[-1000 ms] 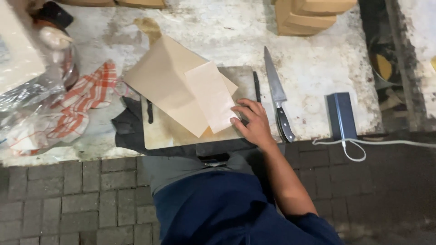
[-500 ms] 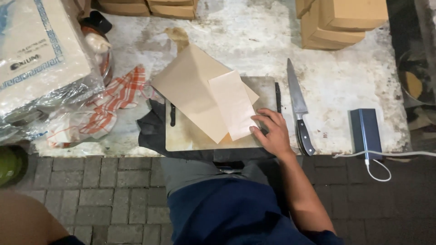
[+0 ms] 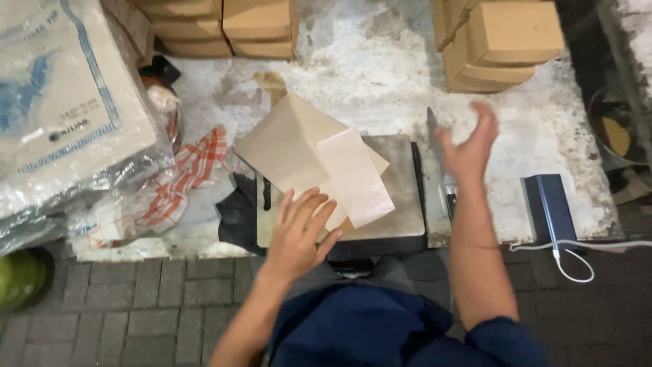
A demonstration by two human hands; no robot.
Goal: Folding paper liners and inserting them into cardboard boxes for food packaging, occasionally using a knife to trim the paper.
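Left hand point(image 3: 299, 231): flat, fingers spread, pressing the paper point(image 3: 299, 153) on the scale point(image 3: 401, 204)'s near-left corner.
Right hand point(image 3: 468, 146): raised, open, empty, right of the scale, above the knife point(image 3: 435, 129).
Power bank point(image 3: 550, 207): far right of the scale.

Grey brick paving point(image 3: 136, 299) across bottom of frame; stained whitish concrete ledge point(image 3: 380, 61) above, cardboard boxes point(image 3: 506, 41) upper right.

We see two brown paper sheets point(image 3: 292, 153) lying flat and askew, the paler, smaller sheet point(image 3: 353, 178) on top, overlapping a grey metal tray point(image 3: 401, 197) on the counter point(image 3: 380, 75).
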